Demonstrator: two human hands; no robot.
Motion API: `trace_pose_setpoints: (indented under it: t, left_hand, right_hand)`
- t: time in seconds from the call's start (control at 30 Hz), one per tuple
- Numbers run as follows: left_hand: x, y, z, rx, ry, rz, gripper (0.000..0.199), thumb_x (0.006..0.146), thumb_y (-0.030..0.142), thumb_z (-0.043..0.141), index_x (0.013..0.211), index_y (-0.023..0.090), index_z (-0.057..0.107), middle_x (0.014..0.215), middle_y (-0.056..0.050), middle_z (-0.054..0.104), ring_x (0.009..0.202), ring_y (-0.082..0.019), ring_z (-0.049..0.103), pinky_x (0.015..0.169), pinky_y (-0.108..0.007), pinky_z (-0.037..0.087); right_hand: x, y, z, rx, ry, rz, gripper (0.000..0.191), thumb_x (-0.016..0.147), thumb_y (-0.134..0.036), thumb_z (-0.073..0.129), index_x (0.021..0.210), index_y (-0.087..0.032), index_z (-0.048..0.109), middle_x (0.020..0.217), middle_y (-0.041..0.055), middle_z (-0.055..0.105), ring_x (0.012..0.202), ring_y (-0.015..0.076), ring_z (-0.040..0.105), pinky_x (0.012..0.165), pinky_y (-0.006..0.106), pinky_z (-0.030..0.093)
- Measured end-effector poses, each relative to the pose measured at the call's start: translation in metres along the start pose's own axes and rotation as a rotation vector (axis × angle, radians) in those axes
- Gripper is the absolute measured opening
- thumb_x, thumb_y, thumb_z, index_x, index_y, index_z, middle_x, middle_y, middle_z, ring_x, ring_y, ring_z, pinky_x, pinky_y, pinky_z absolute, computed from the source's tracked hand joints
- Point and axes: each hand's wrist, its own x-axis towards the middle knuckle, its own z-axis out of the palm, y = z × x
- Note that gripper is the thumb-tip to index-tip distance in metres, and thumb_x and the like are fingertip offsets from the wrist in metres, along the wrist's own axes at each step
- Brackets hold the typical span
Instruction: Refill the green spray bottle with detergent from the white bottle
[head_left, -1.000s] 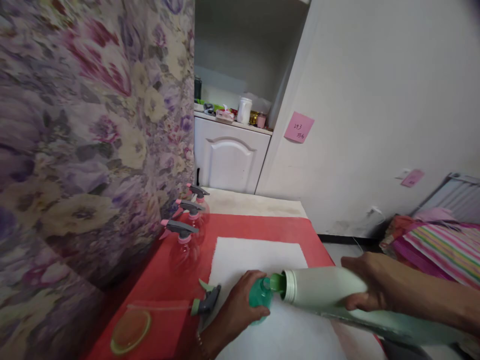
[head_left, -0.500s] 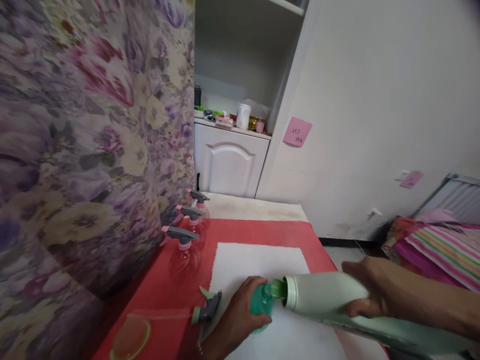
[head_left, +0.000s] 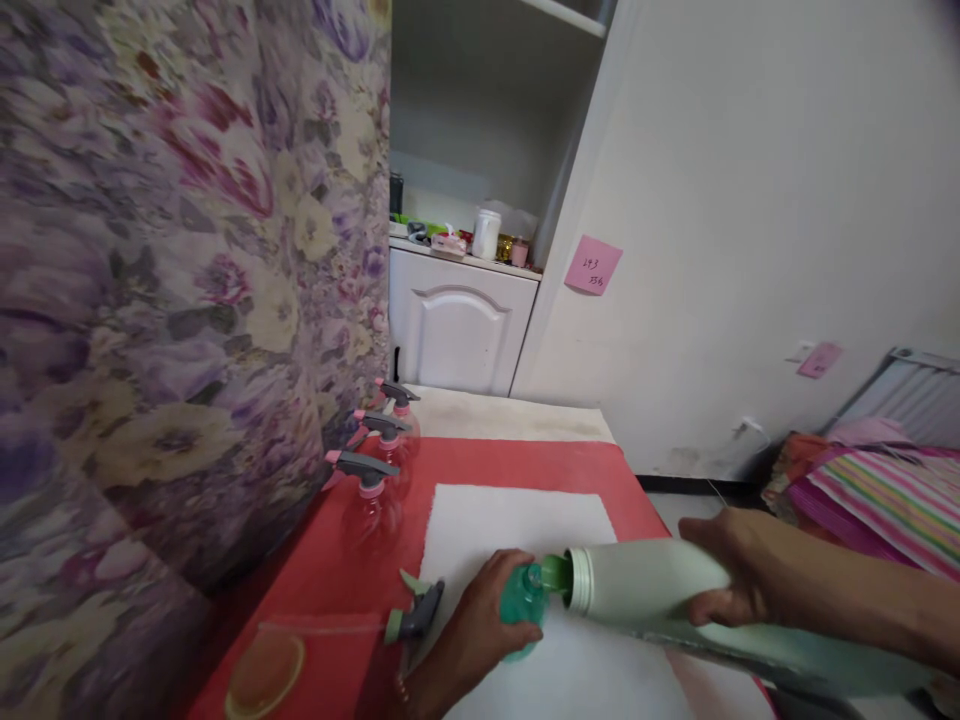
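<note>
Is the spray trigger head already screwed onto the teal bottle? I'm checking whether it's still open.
No. The spray trigger head lies on the table beside the left hand, while the teal bottle has the large pale bottle tipped against its open neck.

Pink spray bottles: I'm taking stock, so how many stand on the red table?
3, in a row along the floral curtain: near, middle, far. The curtain may hide more.
</note>
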Motion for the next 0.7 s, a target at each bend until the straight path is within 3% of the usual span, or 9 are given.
trace_pose_setpoints:
  t: [0.7]
  left_hand:
    - [-0.0003,0.0024,0.0001,-0.008,0.013,-0.013,0.065,0.058,0.005,0.068,0.119,0.024,0.058,0.130,-0.004,0.058,0.125,-0.024,0.048,0.110,-0.035,0.033]
  right_hand:
    - [-0.0021,-0.0003,-0.0008,-0.011,0.011,-0.005,0.042,0.081,-0.059,0.058,0.078,-0.017,0.057,0.068,0.0056,0.064,0.058,0.0172,0.056,0.047,0.024,0.028]
